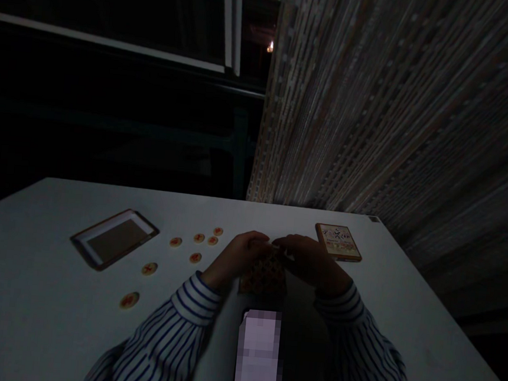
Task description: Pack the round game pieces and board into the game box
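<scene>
My left hand (240,257) and my right hand (312,263) meet at the fingertips over the middle of the table. Their fingers are bent and closed together around a small pale spot too dark to name. Just below them stands a brown, patterned block (264,279), its top partly hidden by my hands; whether they touch it I cannot tell. Left of my left hand lie several round Chinese chess pieces with red characters, such as one piece (195,258) close by and another piece (129,300) nearer the front.
A shallow rectangular object (116,239) with a pale border lies on the left of the white table (49,291). A flat printed box (338,242) rests at the back right. In front of me is a phone (259,357) with a blurred screen. A string curtain (354,104) hangs behind.
</scene>
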`<state>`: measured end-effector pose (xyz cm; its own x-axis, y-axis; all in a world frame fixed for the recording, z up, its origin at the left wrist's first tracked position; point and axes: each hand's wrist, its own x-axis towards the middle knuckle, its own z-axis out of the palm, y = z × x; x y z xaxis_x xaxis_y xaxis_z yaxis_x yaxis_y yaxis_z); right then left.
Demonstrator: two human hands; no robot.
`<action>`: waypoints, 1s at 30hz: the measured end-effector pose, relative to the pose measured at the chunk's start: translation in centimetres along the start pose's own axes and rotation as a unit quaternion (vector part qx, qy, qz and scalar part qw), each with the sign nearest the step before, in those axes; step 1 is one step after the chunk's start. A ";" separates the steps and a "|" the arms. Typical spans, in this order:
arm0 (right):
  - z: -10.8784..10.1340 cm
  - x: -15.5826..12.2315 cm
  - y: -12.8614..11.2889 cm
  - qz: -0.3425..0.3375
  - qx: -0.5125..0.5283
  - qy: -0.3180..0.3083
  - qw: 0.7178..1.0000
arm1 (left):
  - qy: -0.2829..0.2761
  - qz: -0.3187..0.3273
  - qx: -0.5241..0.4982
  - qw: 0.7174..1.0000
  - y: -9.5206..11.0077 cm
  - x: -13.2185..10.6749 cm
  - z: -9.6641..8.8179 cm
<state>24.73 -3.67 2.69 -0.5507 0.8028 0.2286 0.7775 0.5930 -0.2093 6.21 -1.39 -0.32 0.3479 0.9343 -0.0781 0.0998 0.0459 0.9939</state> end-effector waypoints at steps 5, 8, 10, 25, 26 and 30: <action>0.0 0.1 -0.1 -0.005 0.015 0.001 1.000 | -0.003 -0.004 0.008 1.000 0.4 -0.1 0.2; -0.2 0.2 -0.2 -0.011 0.021 -0.002 1.000 | -0.004 0.003 -0.002 1.000 0.5 -0.2 0.3; -0.3 0.3 -0.4 -0.007 0.017 -0.006 1.000 | -0.001 0.008 -0.002 1.000 0.6 -0.2 0.4; -0.3 0.3 -0.7 0.007 -0.007 -0.002 1.000 | 0.025 -0.001 -0.038 0.999 0.2 0.0 0.6; -0.2 0.3 -0.6 0.003 -0.004 -0.001 1.000 | 0.026 -0.003 -0.041 0.999 0.3 -0.1 0.6; 0.2 0.3 -0.2 -0.009 0.004 0.002 1.000 | 0.023 -0.008 -0.044 0.999 0.6 -0.2 0.7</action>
<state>24.33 -3.55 2.58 -0.5637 0.7916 0.2359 0.7652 0.6080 -0.2118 6.86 -1.77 0.28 0.3034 0.9484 -0.0918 0.0218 0.0895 0.9958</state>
